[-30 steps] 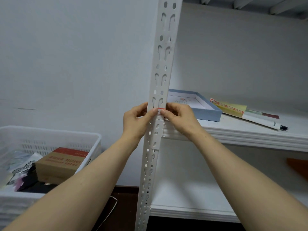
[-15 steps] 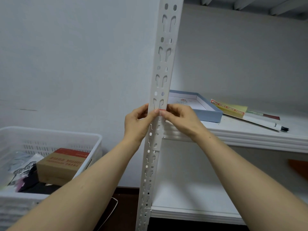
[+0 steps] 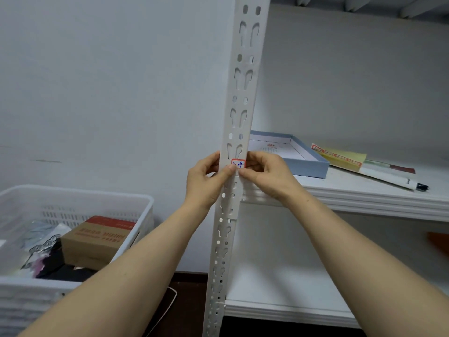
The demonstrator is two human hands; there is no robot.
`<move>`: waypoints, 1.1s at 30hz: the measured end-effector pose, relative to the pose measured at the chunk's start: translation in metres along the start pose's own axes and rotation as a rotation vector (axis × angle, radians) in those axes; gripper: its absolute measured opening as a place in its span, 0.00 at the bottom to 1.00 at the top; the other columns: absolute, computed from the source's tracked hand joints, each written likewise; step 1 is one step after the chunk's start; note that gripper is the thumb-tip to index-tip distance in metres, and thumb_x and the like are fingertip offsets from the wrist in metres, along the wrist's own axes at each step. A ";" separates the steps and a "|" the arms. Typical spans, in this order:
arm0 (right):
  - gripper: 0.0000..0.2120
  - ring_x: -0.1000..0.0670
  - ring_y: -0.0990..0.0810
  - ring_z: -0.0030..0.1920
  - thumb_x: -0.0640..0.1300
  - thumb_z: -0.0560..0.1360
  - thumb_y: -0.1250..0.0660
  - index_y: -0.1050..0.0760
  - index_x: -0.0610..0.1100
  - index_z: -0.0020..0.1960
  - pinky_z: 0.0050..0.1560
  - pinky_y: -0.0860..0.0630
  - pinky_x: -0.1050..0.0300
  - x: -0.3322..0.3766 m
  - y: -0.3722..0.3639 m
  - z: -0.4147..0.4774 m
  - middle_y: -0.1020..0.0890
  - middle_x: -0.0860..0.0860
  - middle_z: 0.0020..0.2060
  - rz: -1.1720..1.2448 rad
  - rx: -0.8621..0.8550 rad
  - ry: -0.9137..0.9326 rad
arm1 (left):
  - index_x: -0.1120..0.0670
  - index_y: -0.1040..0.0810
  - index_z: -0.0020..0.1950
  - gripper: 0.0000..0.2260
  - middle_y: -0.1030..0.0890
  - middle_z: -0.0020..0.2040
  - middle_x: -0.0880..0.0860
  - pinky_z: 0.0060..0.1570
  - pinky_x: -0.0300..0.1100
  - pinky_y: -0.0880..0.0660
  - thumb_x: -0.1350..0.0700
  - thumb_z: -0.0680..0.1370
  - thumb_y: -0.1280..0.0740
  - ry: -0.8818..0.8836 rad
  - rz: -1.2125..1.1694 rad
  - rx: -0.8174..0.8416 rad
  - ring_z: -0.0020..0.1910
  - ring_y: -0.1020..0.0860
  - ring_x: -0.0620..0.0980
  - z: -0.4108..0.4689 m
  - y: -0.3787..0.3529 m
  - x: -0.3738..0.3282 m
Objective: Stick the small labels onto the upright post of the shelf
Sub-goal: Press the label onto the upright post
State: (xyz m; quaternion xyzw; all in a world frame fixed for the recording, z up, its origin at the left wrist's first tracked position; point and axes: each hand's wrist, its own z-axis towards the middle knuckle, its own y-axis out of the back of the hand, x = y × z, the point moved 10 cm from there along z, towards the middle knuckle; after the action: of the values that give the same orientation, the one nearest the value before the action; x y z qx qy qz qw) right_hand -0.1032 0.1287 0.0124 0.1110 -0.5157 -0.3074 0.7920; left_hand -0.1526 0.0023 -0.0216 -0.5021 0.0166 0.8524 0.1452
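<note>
Both thumbs are sliding lower than 0.5 s ago, uncovering the label (image 3: 238, 164) whole on the post (image 3: 243, 93); left hand (image 3: 205, 182) and right hand (image 3: 266, 175) are clamping the post, thumbtips together pressing the label's bottom edge; red border, blue handwriting too blurred to read.

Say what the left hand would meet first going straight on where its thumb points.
The small label on the post: the left hand has its thumb touching its lower edge. Beyond, probably the right hand.

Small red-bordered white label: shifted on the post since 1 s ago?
No. The small red-bordered label stays just under the same keyhole slot of the white perforated metal post.
</note>
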 end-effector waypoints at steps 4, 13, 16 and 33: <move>0.20 0.53 0.19 0.48 0.27 0.71 0.41 0.21 0.42 0.57 0.54 0.25 0.64 0.007 0.003 -0.006 0.17 0.47 0.49 -0.026 0.017 0.027 | 0.52 0.22 0.63 0.17 0.20 0.57 0.54 0.55 0.32 0.25 0.60 0.74 0.29 0.000 0.015 -0.015 0.53 0.22 0.43 -0.008 0.000 0.003; 0.16 0.46 0.18 0.50 0.30 0.72 0.39 0.22 0.39 0.56 0.59 0.24 0.50 0.001 0.040 0.000 0.18 0.49 0.43 -0.036 -0.296 0.034 | 0.59 0.30 0.68 0.28 0.34 0.63 0.58 0.67 0.36 0.42 0.53 0.70 0.38 -0.457 0.456 -0.347 0.62 0.38 0.49 -0.029 -0.007 -0.062; 0.14 0.46 0.19 0.49 0.33 0.73 0.41 0.19 0.42 0.52 0.57 0.24 0.51 0.006 0.098 -0.005 0.17 0.50 0.43 -0.110 -0.617 0.078 | 0.60 0.27 0.65 0.24 0.32 0.62 0.61 0.66 0.42 0.37 0.57 0.69 0.39 -0.623 0.485 -0.231 0.62 0.35 0.53 -0.035 -0.036 -0.088; 0.18 0.35 0.23 0.49 0.53 0.79 0.41 0.21 0.40 0.48 0.42 0.32 0.51 -0.068 0.244 0.010 0.20 0.35 0.47 -0.692 -0.773 -0.344 | 0.57 0.18 0.55 0.12 0.23 0.57 0.52 0.56 0.45 0.27 0.63 0.75 0.37 -0.473 0.689 0.306 0.59 0.27 0.50 -0.001 -0.141 -0.071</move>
State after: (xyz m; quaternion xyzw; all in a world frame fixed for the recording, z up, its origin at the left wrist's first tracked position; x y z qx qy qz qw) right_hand -0.0400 0.3629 0.0865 -0.0771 -0.4208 -0.7308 0.5319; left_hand -0.0824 0.1207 0.0553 -0.2311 0.2751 0.9302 -0.0748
